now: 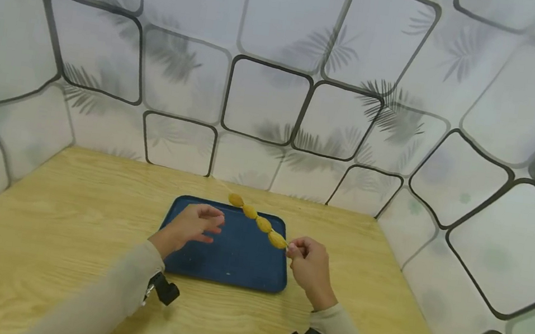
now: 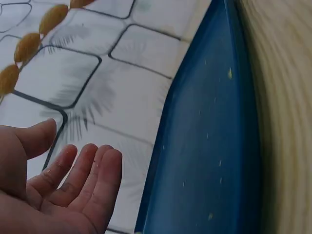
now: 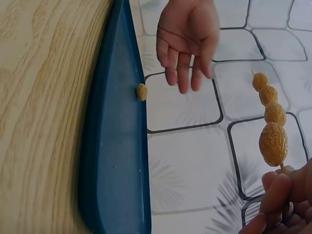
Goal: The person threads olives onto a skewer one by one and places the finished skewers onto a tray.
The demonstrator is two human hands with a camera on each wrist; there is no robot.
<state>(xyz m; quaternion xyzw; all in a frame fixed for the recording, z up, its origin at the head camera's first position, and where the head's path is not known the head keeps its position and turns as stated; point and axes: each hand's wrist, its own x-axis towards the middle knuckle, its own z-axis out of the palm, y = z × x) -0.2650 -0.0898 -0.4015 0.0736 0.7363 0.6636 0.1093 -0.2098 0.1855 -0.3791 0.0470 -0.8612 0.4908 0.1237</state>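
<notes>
My right hand [image 1: 311, 268] pinches the near end of a thin skewer between thumb and fingers. Threaded along the skewer are several golden-brown, wrinkled oval pieces [image 1: 264, 224], which look like fried puffs. The skewer slants up and away to the left, above the blue tray [image 1: 234, 264]. My left hand [image 1: 192, 226] hovers over the tray's left side, fingers relaxed and spread, holding nothing. In the left wrist view its palm [image 2: 73, 204] faces up beside the tray, apart from the skewered pieces [image 2: 28, 48].
One loose golden piece [image 3: 142, 91] shows at the tray's far edge in the right wrist view. Small crumbs dot the tray. Beneath is a light wooden table [image 1: 89, 211], bounded at the back and sides by patterned white walls [image 1: 265, 104].
</notes>
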